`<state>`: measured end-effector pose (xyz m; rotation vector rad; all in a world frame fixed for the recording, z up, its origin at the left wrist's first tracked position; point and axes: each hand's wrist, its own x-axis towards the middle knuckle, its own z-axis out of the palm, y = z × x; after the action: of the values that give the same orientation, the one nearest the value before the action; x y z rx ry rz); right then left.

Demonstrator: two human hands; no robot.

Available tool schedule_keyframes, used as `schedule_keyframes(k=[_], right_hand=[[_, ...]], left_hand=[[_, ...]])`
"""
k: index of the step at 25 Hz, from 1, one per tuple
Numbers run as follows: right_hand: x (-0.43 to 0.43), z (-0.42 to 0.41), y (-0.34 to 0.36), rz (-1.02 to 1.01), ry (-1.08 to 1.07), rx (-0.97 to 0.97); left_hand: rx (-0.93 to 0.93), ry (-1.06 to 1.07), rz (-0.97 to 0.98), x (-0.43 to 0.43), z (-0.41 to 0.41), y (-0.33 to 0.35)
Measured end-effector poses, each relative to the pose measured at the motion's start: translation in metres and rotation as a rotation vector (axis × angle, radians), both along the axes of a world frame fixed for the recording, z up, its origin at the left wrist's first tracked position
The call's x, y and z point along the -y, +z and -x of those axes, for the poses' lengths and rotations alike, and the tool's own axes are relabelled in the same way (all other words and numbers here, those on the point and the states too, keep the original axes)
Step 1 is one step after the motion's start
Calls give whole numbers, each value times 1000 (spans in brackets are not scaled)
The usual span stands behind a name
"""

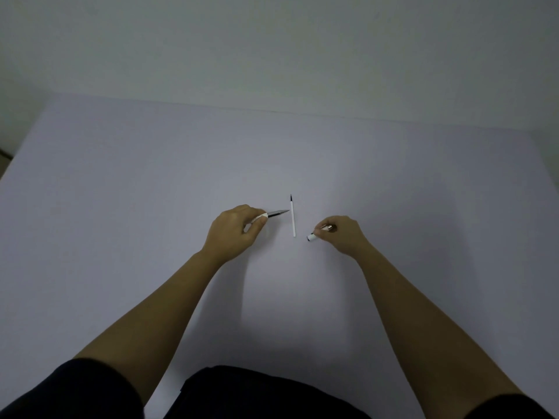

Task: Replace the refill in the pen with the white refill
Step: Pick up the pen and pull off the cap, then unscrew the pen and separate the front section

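The pen is apart in two pieces. My left hand (237, 229) grips the front piece (273, 214), a white barrel with a dark grey tapered tip that points right. My right hand (340, 234) holds the rear piece (316, 234), white with a metal clip, its open end low and to the left. Between the two hands the white refill (293, 217) lies on the table, thin and straight, with its dark tip pointing away from me. The front piece's tip is close to the refill; I cannot tell whether they touch.
The table (151, 207) is a plain pale lilac surface that meets a light wall at the back. Its left edge runs diagonally at the far left. Dark sleeves and dark clothing fill the bottom of the view.
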<state>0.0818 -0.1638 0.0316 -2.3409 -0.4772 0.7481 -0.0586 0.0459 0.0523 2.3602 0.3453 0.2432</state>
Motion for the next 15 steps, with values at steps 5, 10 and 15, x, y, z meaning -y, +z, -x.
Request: schedule_keyframes(k=[5,10,15], right_hand=[[-7,-7,-16,137,-14,7],[-7,-4,-28,101,-98,44],[-5,4,-33,60,-109,67]], left_hand=[[42,-1,12,1,-3,4],[33,6,21,-1,-3,4],[15,19,17,-4,-2,5]])
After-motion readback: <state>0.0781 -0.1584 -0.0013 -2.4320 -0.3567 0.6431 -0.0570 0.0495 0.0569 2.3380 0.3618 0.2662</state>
